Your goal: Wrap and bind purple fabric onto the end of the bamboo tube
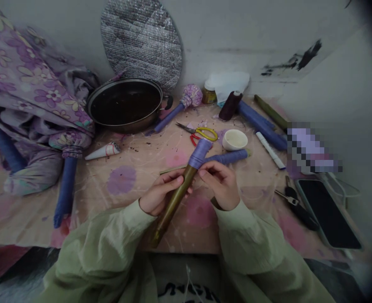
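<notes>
My left hand [164,191] is closed around the middle of an olive-brown tube [172,204], which slants from the table's near edge up to the right. Purple wrapping [200,152] covers the tube's upper end. Thumb and fingertips of my right hand [221,182] are pinched together at the lower edge of that wrapping; anything between them is too small to make out. Just beyond lies a purple-wrapped stick [232,157]. Scissors [208,133] with yellow handles and a red-handled tool [193,140] lie near the tube's wrapped end, beside a small white bowl [235,139].
A black pan [126,105] stands at the back left, near bundled flowered cloth [43,80] and a purple-wrapped handle [66,185]. A white cone [102,151] lies in front. Dark thread [230,106], a marker [270,150], keys [295,202] and a phone [328,213] are to the right.
</notes>
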Motion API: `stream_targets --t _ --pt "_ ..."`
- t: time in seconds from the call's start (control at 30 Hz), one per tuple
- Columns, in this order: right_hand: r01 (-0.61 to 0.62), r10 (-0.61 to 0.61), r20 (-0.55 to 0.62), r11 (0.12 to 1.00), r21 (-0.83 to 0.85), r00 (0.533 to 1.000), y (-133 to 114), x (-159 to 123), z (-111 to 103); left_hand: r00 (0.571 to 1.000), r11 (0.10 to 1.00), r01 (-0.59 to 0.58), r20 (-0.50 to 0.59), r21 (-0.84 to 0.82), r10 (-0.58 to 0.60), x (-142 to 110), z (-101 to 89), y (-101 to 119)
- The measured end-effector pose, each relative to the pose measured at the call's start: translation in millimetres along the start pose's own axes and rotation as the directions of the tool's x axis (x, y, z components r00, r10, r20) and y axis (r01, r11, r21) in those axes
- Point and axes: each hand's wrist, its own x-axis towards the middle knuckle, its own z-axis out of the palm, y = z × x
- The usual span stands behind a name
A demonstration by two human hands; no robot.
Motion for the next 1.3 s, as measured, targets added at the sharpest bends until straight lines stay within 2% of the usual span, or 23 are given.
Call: stream_targets --t 0.3,0.53,0.83,1.07,1.2,1.3 --pt "-0.009 0.009 0.027 1.0 -0.008 1.0 0.6 0.0 1.1 0.995 0.989 0.056 0.085 -0.136 -0.045 -2.9 4.4 1.2" --pt "-0.024 0.025 0.025 0.999 -0.049 0.999 -1.5 0.9 1.9 0.997 1.0 0.013 0.079 -0.02 -0.012 -1.7 3.9 -1.0" --pt "-0.037 0.038 0.01 0.997 -0.061 0.999 -0.1 1.3 1.0 0.996 0.997 0.029 0.08 -0.068 -0.024 1.1 2.0 -0.7" --pt "-0.072 0.072 0.056 0.997 0.003 0.996 1.1 0.7 0.8 1.0 0.999 0.021 0.016 -0.027 -0.021 0.7 0.9 -3.0" --pt "-0.046 0.047 0.019 0.998 -0.052 0.999 1.7 1.4 0.6 0.998 0.999 0.032 -0.055 -0.034 -0.034 0.2 2.0 -3.3" --pt "-0.048 0.05 0.023 0.997 -0.068 0.999 2.2 1.7 0.4 0.998 1.0 0.016 -0.055 -0.018 -0.017 0.2 3.5 -1.8"
